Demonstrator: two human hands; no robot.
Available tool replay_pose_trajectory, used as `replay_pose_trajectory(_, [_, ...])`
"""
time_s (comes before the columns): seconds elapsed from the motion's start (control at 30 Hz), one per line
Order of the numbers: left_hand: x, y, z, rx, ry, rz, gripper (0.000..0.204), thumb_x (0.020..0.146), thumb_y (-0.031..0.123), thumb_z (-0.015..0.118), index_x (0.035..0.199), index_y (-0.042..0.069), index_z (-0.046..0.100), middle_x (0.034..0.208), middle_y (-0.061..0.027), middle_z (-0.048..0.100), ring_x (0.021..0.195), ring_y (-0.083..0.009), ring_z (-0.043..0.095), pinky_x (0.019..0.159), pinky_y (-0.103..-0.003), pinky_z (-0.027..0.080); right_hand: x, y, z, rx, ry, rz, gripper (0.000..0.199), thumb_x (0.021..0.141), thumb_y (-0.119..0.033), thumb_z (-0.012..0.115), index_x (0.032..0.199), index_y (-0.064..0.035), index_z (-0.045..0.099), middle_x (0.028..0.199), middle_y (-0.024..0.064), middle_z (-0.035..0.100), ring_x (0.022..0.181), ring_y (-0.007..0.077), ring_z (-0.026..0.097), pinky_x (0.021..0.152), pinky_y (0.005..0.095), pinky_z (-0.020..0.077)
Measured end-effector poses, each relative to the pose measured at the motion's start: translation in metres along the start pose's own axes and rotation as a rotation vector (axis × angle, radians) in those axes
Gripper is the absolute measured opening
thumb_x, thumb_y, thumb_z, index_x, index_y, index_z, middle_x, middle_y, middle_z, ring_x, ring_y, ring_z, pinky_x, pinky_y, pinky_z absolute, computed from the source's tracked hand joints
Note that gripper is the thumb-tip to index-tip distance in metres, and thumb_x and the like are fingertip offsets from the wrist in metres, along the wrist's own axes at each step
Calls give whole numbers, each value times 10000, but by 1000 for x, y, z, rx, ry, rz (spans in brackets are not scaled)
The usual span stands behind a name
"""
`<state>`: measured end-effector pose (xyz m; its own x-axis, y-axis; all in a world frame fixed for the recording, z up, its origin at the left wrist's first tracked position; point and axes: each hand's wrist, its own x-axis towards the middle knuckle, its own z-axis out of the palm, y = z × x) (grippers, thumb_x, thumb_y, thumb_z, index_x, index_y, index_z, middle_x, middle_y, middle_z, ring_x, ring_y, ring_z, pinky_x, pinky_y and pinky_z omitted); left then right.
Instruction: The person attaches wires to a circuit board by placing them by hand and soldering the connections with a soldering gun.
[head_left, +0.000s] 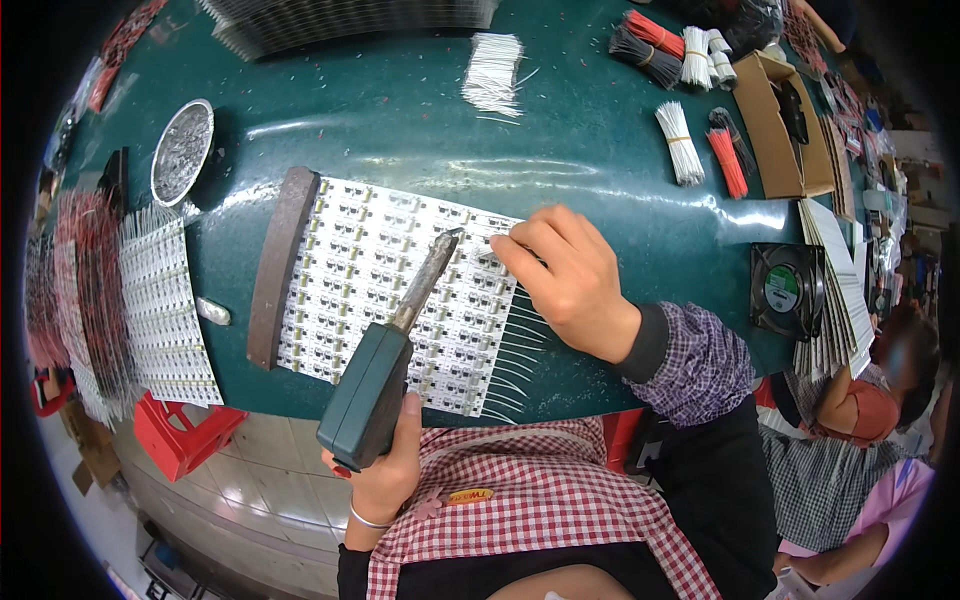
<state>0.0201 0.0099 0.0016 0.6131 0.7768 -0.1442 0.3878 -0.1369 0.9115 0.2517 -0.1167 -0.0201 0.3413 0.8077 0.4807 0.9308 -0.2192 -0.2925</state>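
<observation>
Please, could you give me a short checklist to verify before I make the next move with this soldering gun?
1. Soldering gun gripped by left hand: ok.
2. Brown bar along the left edge of the circuit panel: ok.
3. Right hand at the panel's upper right: ok.
4. Wire pinched in that hand: cannot tell, too small.
5. Gun's tip touching the panel: cannot tell.

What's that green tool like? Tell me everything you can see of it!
The green tool has a boxy, plastic-looking body and a long, scuffed silvery barrel with a darker tip. The left hand grips it, slanting away and rightward over the white circuit board. Whether its tip touches, I can't tell.
</observation>
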Motion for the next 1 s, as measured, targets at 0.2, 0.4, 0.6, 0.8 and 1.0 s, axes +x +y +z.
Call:
replay_pose_trajectory(0.2, [0, 1, 0, -2, 12, -8, 210, 807, 78, 790, 960, -42, 711, 826, -89, 714, 667, -125, 639, 601, -271, 510, -1, -2, 1, 6, 15, -27, 328, 679, -48, 652, 1002, 7, 675, 867, 65, 604, 803, 230, 588, 653, 330, 463])
replay_pose_trajectory(0.4, [1, 3, 2, -35, 8, 4, 209, 796, 69, 796, 948, -48, 714, 822, -99, 718, 671, -124, 653, 599, -270, 508, -6, 1, 10, 42, -18, -8, 339, 676, 10, 659, 1014, 8, 673, 850, 69, 604, 779, 231, 581, 651, 338, 472])
replay_pose_trajectory(0.6, [3, 7, 5, -23, 21, 74, 198, 795, 64, 788, 940, -48, 711, 809, -98, 718, 652, -134, 656, 593, -273, 508, -7, 3, 13, 43, -12, -30, 274, 726, -52, 627, 989, 24, 642, 833, 75, 539, 804, 233, 541, 686, 326, 478])
replay_pose_trajectory(0.8, [9, 1, 1, 124, -90, 237, 187, 781, 29, 771, 930, -48, 687, 810, -97, 685, 631, -150, 634, 587, -273, 502, -6, 1, 12, 77, -5, 4, 340, 667, 39, 663, 1006, 21, 668, 842, 83, 595, 762, 239, 580, 642, 340, 494])
replay_pose_trajectory(1.0, [9, 3, 1, 111, -112, 217, 188, 772, 3, 758, 928, -62, 675, 849, -125, 670, 634, -167, 626, 571, -282, 490, -6, 1, 13, 32, -17, -23, 262, 723, -47, 624, 971, 34, 642, 828, 83, 539, 791, 232, 541, 680, 324, 487])
